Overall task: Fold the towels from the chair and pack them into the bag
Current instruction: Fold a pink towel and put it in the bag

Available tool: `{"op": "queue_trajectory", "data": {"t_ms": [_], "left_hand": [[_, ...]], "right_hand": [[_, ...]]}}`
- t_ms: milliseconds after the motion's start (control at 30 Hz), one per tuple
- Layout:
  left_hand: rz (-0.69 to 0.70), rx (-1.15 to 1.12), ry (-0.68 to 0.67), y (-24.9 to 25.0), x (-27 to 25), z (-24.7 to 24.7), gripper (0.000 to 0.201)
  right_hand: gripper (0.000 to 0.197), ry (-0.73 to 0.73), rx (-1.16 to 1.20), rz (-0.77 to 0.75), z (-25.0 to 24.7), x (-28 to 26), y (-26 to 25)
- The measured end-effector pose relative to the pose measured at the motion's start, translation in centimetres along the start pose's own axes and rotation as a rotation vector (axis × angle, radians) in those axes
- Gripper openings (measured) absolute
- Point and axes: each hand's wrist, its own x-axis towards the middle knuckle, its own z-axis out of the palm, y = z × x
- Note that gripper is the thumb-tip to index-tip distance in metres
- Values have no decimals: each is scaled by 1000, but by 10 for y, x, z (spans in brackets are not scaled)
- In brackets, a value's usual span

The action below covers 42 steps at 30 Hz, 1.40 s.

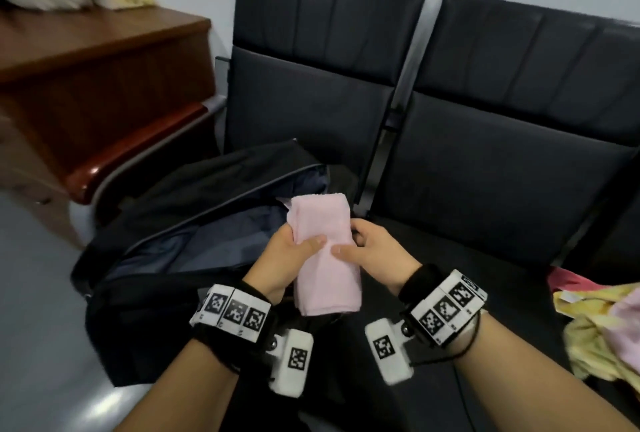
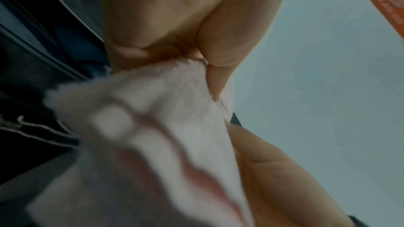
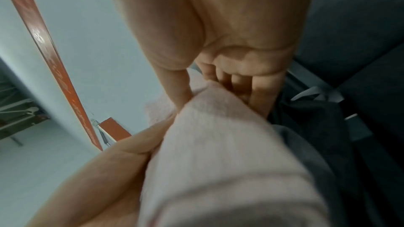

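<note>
A folded pink towel is held upright between both hands, just right of the open black bag that sits on the left seat. My left hand grips its left edge, thumb across the front. My right hand grips the right edge, thumb on the front, fingers behind. In the left wrist view the pink towel fills the middle below my left hand. The right wrist view shows the pink towel pinched by my right hand, thumb in front.
More crumpled towels, yellow and pink, lie on the right seat of the black chair row. A brown wooden desk stands left with pale bundles on top. Grey floor lies at the lower left.
</note>
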Motion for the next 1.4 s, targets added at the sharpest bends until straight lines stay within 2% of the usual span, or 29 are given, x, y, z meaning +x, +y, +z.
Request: {"op": "queue_trajectory", "data": {"t_ms": [100, 167, 267, 367, 467, 667, 767, 867, 967, 1067, 1167, 1267, 1300, 1400], "left_hand": [[-69, -69, 28, 4, 21, -28, 41], [-122, -131, 70, 4, 30, -43, 42], [-214, -212, 220, -3, 59, -75, 32], [-358, -264, 346, -12, 87, -98, 23], [-515, -205, 404, -26, 114, -110, 33], [-611, -174, 447, -65, 156, -113, 24], [-587, -196, 484, -79, 177, -107, 16], [-520, -216, 506, -91, 198, -104, 36], [-487, -241, 504, -99, 212, -104, 41], [-474, -182, 510, -103, 215, -101, 42], [-486, -97, 512, -100, 213, -98, 32], [-517, 36, 499, -82, 201, -95, 10], [-508, 86, 499, -75, 196, -93, 13], [-428, 207, 478, -53, 175, -79, 43]], "right_hand": [[41, -15, 20, 7, 14, 43, -11], [46, -3, -12, 4, 19, 60, -16], [57, -18, -228, -20, 31, 102, -19], [56, -123, -446, -79, 47, 135, -20], [48, -242, -697, -124, 66, 166, -14], [41, -339, -932, -40, 74, 202, 24], [47, -356, -979, 1, 64, 206, 47], [52, -306, -1046, -50, 59, 206, 63], [51, -293, -1132, -121, 60, 205, 69], [42, -375, -1203, -51, 59, 206, 67], [38, -371, -1196, -16, 58, 202, 61], [40, -306, -1034, -28, 55, 189, 49], [42, -281, -983, -50, 52, 182, 43], [44, -159, -862, -156, 36, 149, 24]]}}
